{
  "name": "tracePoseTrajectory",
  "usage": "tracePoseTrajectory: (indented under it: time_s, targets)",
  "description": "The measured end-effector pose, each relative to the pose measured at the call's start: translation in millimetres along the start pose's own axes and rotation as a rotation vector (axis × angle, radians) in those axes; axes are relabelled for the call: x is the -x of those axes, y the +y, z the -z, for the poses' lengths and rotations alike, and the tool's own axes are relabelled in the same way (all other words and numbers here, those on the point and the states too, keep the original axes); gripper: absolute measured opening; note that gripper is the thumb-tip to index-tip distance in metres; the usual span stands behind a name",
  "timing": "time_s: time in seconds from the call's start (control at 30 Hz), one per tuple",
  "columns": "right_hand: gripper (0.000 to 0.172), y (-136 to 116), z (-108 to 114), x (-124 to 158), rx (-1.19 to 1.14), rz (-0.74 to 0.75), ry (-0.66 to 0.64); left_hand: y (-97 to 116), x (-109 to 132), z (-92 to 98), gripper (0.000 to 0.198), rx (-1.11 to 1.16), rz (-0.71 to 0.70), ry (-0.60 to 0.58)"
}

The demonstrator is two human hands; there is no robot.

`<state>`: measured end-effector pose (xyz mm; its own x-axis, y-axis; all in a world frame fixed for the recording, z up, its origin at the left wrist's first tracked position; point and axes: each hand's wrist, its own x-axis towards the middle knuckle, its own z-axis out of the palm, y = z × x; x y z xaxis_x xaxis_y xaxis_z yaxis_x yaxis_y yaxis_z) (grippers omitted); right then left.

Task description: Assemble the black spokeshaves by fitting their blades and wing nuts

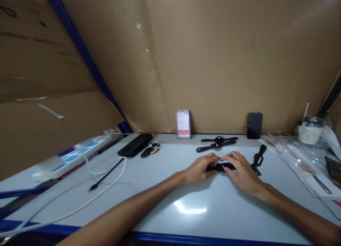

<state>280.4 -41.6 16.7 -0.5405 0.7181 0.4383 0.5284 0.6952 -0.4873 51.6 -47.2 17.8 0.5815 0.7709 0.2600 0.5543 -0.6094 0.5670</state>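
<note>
Just above the white tabletop, my left hand (203, 167) and my right hand (241, 171) are both closed on a black spokeshave (221, 167), one at each end. Fingers cover its handles, so only the dark middle part shows. Behind my hands lie two more black spokeshaves (217, 145), side by side with their handles pointing left and right. To the right of my right hand, another black tool part with a handle (258, 159) rests at an angle on the table; its lower end is partly hidden by that hand.
A black power bank (135, 145) with cables and a key fob (146, 152) lie at left, beyond them a white power strip (77, 155). A lit phone (183, 124) and a dark phone (254, 126) lean on the cardboard wall. Plastic bags (293, 157) and a cup (310, 132) occupy the right.
</note>
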Motion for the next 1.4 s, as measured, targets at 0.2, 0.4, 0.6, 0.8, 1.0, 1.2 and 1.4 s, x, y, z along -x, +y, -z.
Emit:
tracePoseTrajectory:
  time_s: [0.2, 0.4, 0.6, 0.8, 1.0, 1.2, 1.4]
  targets:
    - [0.018, 14, 4, -4, -0.039, -0.040, 0.040, -2, -2, -0.1, 0.042, -0.011, 0.001, 0.005]
    - [0.018, 4, 1, 2, -0.057, 0.069, -0.042, -1, -3, 0.2, 0.036, -0.021, -0.004, 0.013]
    - [0.018, 4, 0, 3, -0.026, 0.030, 0.013, -3, -2, -0.8, 0.041, -0.021, -0.002, 0.017]
    - [0.016, 5, 0, 2, 0.013, 0.012, 0.008, -3, -2, -0.9, 0.041, -0.015, -0.001, 0.015]
    - [0.014, 6, 1, 2, -0.094, 0.039, 0.000, -3, -2, -0.3, 0.040, -0.015, -0.005, 0.010]
    - [0.018, 12, 3, -3, -0.045, -0.013, 0.032, -4, -1, -0.5, 0.042, -0.019, -0.005, 0.007]
    - [0.012, 7, 2, 0, 0.009, 0.013, -0.005, -2, -1, 0.8, 0.041, -0.029, -0.004, 0.002]
